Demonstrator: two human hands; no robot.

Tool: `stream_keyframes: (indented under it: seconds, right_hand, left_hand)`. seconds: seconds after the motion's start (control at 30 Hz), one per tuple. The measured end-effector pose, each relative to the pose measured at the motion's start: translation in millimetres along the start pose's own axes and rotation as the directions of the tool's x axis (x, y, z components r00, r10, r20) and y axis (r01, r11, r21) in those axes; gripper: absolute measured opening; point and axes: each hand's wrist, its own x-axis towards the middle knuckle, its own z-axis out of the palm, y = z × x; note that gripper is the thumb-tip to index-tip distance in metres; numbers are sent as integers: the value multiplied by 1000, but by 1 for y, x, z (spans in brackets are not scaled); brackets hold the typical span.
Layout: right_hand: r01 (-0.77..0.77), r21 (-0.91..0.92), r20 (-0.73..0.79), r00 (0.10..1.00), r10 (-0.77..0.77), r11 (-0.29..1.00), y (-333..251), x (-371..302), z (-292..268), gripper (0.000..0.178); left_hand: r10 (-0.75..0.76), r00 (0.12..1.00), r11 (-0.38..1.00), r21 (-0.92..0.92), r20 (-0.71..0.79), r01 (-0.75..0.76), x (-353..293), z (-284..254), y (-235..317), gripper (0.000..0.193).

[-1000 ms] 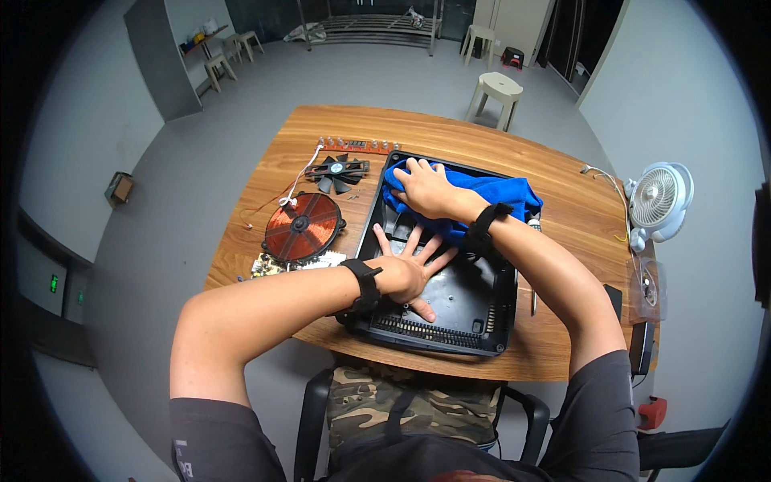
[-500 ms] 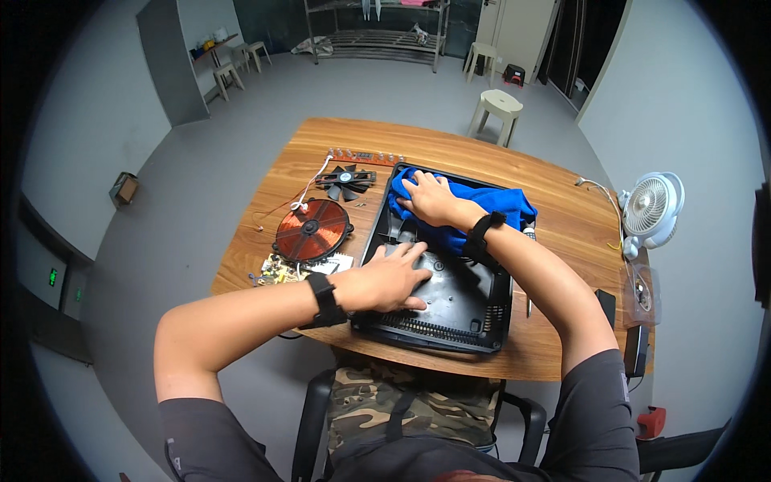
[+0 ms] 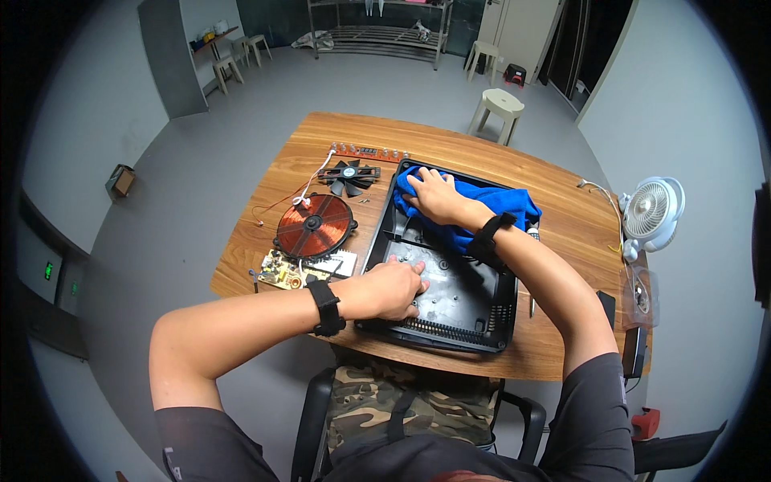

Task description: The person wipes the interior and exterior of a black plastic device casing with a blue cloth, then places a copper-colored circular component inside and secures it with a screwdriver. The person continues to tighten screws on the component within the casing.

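Note:
A black plastic housing [image 3: 470, 309], shaped like a shallow tray with vent slots along its near edge, lies open side up on the table. My left hand [image 3: 389, 289] rests over its left side, fingers bent but apart, touching the inner floor and holding nothing. A bunched blue cloth [image 3: 502, 205] covers the far part of the housing. My right hand [image 3: 436, 199] grips this cloth at the housing's far left corner, its fingers pressed over the folds. The forearm of that hand crosses the housing's right side.
Left of the housing lie a copper coil disc [image 3: 316, 226], a black cooling fan [image 3: 349, 175], a circuit board [image 3: 283, 270] and a narrow red-brown board [image 3: 369, 153]. A white desk fan [image 3: 649, 207] stands at the right edge of the wooden table [image 3: 562, 241].
My left hand has drawn slightly toward me and its spread fingers have bent more. My right hand stays on the blue cloth, nearly in place. The view has shifted a little.

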Motion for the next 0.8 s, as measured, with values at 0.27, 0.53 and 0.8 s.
stream_keyframes:
  seconds: [0.27,0.53,0.8]
  right_hand:
    - [-53,251,76,997,35,967,19,11,-18,42]
    - [121,128,-66,991,-113,984,-10,-6,-78,43]
    - [210,-44,334,924,-183,977,-45,-24,-51,60]
  left_hand:
    - [-52,997,999,-12,53,53,2,-3,5,59]
    - [-80,994,997,0,78,80,3,0,5,59]
    - [-56,996,998,-2,69,56,7,2,4,58]
